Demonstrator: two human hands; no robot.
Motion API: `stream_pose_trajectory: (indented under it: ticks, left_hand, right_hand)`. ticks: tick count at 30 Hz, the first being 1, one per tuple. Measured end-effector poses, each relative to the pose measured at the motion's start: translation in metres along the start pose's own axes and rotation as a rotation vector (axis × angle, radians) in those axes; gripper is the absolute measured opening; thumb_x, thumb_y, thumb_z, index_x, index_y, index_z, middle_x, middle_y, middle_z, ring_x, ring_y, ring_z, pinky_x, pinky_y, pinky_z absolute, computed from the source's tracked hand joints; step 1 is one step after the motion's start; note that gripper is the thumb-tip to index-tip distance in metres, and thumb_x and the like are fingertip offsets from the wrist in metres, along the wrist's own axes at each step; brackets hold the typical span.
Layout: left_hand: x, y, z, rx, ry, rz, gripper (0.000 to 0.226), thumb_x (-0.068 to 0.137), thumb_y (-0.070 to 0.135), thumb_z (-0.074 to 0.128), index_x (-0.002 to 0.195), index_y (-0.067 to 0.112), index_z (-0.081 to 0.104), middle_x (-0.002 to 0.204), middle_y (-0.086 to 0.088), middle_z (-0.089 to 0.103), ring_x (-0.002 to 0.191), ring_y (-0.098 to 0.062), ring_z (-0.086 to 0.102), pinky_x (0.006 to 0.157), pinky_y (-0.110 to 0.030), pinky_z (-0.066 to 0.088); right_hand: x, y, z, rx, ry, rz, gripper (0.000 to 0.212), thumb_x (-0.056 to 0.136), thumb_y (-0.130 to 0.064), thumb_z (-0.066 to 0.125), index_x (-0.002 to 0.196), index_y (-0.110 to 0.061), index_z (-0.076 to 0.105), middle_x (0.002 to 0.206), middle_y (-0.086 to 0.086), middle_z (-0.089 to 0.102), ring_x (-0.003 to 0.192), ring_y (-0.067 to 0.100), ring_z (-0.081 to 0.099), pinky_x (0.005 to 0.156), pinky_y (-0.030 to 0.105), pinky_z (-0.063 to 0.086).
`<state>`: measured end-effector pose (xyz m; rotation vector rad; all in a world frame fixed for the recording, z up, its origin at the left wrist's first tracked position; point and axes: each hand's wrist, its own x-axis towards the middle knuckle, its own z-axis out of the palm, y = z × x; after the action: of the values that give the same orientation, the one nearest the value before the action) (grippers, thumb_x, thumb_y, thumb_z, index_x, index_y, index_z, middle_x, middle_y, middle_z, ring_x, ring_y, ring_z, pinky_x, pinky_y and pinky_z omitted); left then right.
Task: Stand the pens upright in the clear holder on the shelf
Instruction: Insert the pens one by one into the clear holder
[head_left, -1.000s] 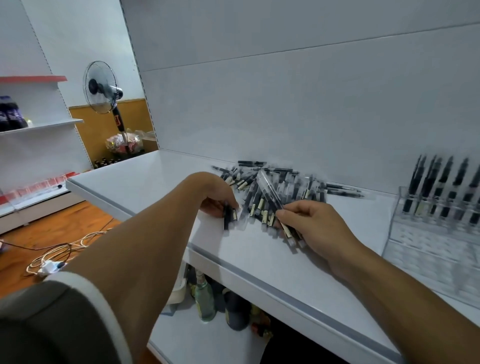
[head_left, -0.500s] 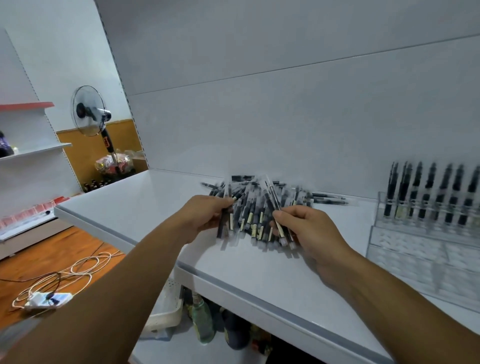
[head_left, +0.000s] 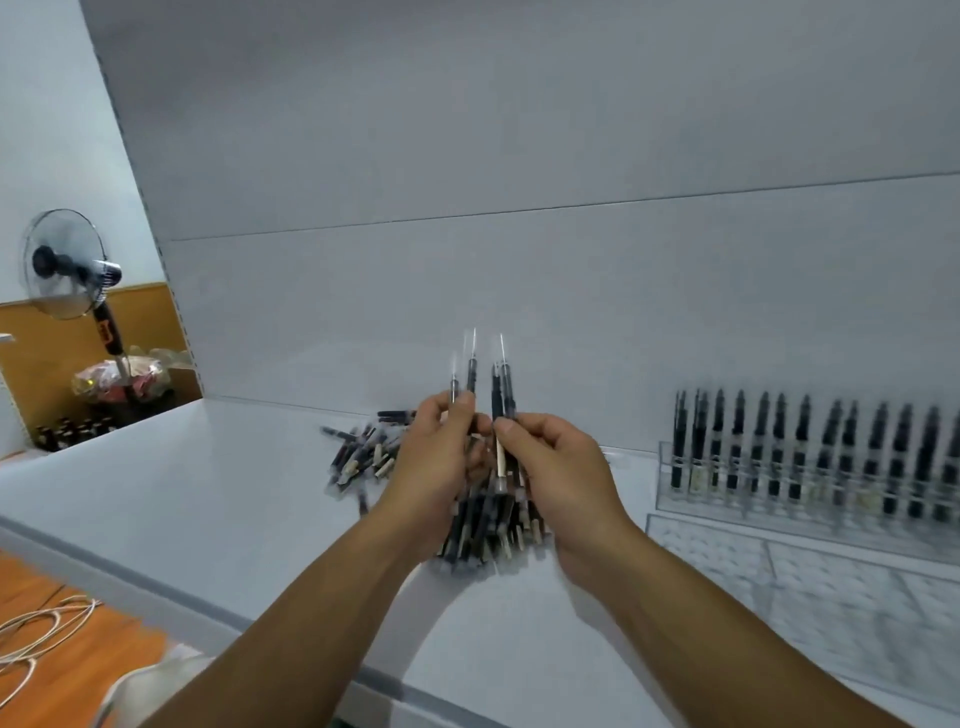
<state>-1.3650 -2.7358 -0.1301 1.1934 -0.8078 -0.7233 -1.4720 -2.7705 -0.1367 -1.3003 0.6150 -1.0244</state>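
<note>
A heap of black pens in clear sleeves (head_left: 363, 457) lies on the white shelf (head_left: 208, 499). My left hand (head_left: 434, 457) grips a couple of pens (head_left: 470, 376) that point upward above the heap. My right hand (head_left: 558, 467) pinches another couple of pens (head_left: 501, 395), also upright, close beside the left hand. More pens (head_left: 483, 525) show below and between both hands. The clear holder (head_left: 810, 545) stands at the right, its back row filled with several upright black pens (head_left: 805, 447).
The shelf's front edge (head_left: 156, 597) runs across the lower left. A standing fan (head_left: 67, 265) and bottles sit beyond the shelf's left end. White cables (head_left: 36, 634) lie on the orange floor. A grey back panel rises behind the shelf.
Both hands have lifted off the heap with pens in them, and the pens now point up. The view has tilted upward and shifted left.
</note>
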Motion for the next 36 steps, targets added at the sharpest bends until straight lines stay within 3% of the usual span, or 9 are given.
stream_pose_trajectory:
  ticks: [6,12,15,17,22,26,29,32,36]
  left_hand:
    - [-0.002,0.016,0.048,-0.121,-0.137,0.049,0.029,0.1,0.032,0.048,0.112,0.009,0.062,0.097,-0.013,0.073,0.067,-0.012,0.069,0.045,-0.018,0.047]
    - [0.01,0.003,0.099,-0.136,-0.216,0.04,0.027,0.1,0.032,0.048,0.107,0.011,0.064,0.055,0.009,0.056,0.04,-0.002,0.043,0.038,-0.012,0.036]
    - [0.023,-0.012,0.117,-0.093,-0.203,0.059,0.024,0.098,0.033,0.051,0.103,0.015,0.065,0.066,0.01,0.057,0.044,-0.006,0.034,0.04,-0.014,0.032]
    - [0.034,-0.022,0.118,0.076,-0.169,0.077,0.021,0.096,0.035,0.055,0.097,0.017,0.067,0.077,0.005,0.064,0.052,-0.009,0.041,0.049,-0.02,0.038]
    - [0.065,-0.059,0.096,0.959,-0.261,0.102,0.027,0.098,0.033,0.048,0.087,0.012,0.062,0.074,-0.004,0.062,0.067,-0.02,0.058,0.061,-0.03,0.046]
    - [0.071,-0.076,0.092,1.253,-0.309,0.12,0.027,0.099,0.028,0.043,0.091,0.013,0.063,0.076,-0.005,0.058,0.073,-0.023,0.054,0.063,-0.028,0.037]
    - [0.071,-0.076,0.097,1.266,-0.3,0.178,0.028,0.1,0.031,0.043,0.082,0.015,0.057,0.083,-0.011,0.063,0.079,-0.027,0.057,0.065,-0.03,0.038]
    - [0.072,-0.073,0.096,1.211,-0.243,0.226,0.033,0.1,0.035,0.043,0.075,0.015,0.052,0.069,-0.001,0.053,0.066,-0.019,0.049,0.057,-0.03,0.034]
    - [0.074,-0.06,0.102,0.668,-0.177,0.145,0.027,0.099,0.039,0.048,0.093,0.018,0.064,0.079,0.002,0.063,0.067,-0.011,0.055,0.055,-0.025,0.04]
  right_hand:
    - [0.014,-0.035,-0.029,-0.177,0.075,-0.084,0.006,0.09,-0.025,0.067,0.092,-0.02,0.07,0.085,-0.004,0.074,0.077,0.009,0.069,0.065,0.024,0.054]
    - [0.017,-0.066,-0.09,-0.327,0.133,-0.108,0.009,0.09,-0.025,0.068,0.095,-0.019,0.073,0.084,-0.008,0.071,0.076,0.005,0.066,0.069,0.021,0.056]
    - [0.018,-0.075,-0.122,-0.422,0.201,-0.108,0.01,0.09,-0.028,0.068,0.096,-0.02,0.073,0.081,-0.006,0.068,0.071,0.007,0.062,0.063,0.02,0.051]
    - [0.018,-0.078,-0.138,-0.484,0.228,-0.095,0.009,0.09,-0.03,0.068,0.092,-0.022,0.073,0.081,-0.001,0.068,0.07,0.01,0.06,0.066,0.025,0.052]
    - [0.02,-0.075,-0.161,-0.617,0.217,-0.049,0.009,0.09,-0.03,0.068,0.09,-0.022,0.073,0.086,0.001,0.07,0.073,0.012,0.06,0.063,0.023,0.048]
    - [0.025,-0.07,-0.17,-0.665,0.21,-0.014,0.012,0.089,-0.031,0.069,0.096,-0.023,0.074,0.088,-0.008,0.069,0.079,0.008,0.061,0.061,0.019,0.044]
    - [0.029,-0.066,-0.177,-0.69,0.23,-0.004,0.012,0.089,-0.032,0.07,0.097,-0.025,0.074,0.098,-0.002,0.072,0.095,0.016,0.065,0.067,0.02,0.048]
    - [0.032,-0.066,-0.182,-0.721,0.269,-0.052,0.009,0.09,-0.031,0.067,0.097,-0.025,0.071,0.094,-0.004,0.07,0.089,0.019,0.067,0.074,0.029,0.055]
    - [0.038,-0.069,-0.189,-0.874,0.316,-0.14,0.018,0.092,-0.027,0.065,0.11,-0.023,0.063,0.09,-0.003,0.07,0.08,0.02,0.07,0.07,0.033,0.059]
